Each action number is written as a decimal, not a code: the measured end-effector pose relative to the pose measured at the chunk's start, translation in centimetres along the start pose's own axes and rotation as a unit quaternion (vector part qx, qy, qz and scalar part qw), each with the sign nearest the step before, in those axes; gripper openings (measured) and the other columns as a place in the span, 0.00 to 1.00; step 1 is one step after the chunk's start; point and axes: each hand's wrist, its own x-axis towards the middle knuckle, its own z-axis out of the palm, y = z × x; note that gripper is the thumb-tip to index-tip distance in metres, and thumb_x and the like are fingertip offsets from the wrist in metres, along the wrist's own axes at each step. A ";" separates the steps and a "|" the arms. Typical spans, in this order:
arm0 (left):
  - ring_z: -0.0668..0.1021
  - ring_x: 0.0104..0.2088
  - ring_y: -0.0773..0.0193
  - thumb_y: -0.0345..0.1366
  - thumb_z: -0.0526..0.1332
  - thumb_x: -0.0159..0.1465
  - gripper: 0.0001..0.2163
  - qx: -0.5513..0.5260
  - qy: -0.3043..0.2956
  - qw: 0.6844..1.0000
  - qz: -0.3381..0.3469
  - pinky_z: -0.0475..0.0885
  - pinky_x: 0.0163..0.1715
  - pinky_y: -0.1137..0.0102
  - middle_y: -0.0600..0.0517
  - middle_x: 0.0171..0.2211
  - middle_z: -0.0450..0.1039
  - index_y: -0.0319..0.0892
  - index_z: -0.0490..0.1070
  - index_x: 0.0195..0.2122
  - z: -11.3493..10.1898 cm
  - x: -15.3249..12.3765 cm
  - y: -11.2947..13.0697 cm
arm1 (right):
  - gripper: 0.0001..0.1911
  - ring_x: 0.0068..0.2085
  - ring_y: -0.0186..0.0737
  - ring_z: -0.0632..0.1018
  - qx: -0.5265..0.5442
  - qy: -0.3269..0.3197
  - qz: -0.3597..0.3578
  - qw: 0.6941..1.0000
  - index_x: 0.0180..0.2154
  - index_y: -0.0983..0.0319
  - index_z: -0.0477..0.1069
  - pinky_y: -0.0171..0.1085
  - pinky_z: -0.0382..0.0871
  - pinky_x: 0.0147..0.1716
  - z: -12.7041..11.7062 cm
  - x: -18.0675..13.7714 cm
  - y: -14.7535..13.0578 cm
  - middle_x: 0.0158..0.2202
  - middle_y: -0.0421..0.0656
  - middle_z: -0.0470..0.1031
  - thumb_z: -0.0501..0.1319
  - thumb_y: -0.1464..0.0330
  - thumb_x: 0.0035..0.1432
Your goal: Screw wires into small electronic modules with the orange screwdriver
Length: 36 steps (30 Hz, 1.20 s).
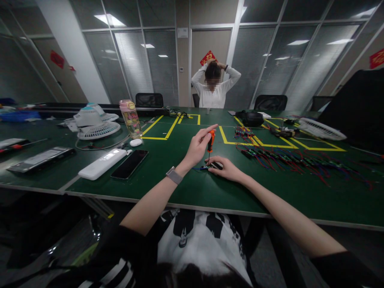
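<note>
My left hand (pixel 198 147) is closed around an orange and black screwdriver (pixel 211 141), which stands upright with its shaft pointing down. The shaft's lower end meets a small dark circuit board (pixel 205 167) on the green table; whether it sits in a screw cannot be made out. Fingers of my right hand (pixel 225 169) press on the board's right side, by a black part. A blue wire (pixel 196 169) runs out to the left of the board. My palm and fingers hide part of the screwdriver handle and part of the board.
Wired circuit boards (pixel 288 158) lie in a long row at right. A phone (pixel 130 164), white power bank (pixel 103 164), earbud case (pixel 136 142), bottle (pixel 131 119) and fan (pixel 96 124) are at left. Across the table (pixel 180 192) sits a person (pixel 214 94), hands on head.
</note>
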 end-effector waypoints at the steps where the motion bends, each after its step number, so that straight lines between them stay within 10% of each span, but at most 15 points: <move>1: 0.75 0.43 0.64 0.36 0.52 0.66 0.15 -0.013 0.005 1.000 -0.005 0.70 0.43 0.69 0.47 0.45 0.74 0.45 0.70 0.52 0.0 0.0 0.0 | 0.08 0.49 0.46 0.76 -0.001 -0.001 0.002 1.000 0.38 0.60 0.73 0.47 0.66 0.52 0.0 0.0 0.0 0.45 0.47 0.77 0.62 0.66 0.54; 36: 0.75 0.42 0.65 0.36 0.54 0.65 0.13 -0.019 0.008 1.000 -0.004 0.70 0.43 0.70 0.48 0.44 0.72 0.44 0.72 0.48 -0.1 0.3 -0.4 | 0.08 0.49 0.46 0.76 -0.003 -0.008 -0.005 1.000 0.38 0.60 0.74 0.47 0.65 0.53 -0.1 0.0 0.1 0.45 0.48 0.77 0.62 0.66 0.55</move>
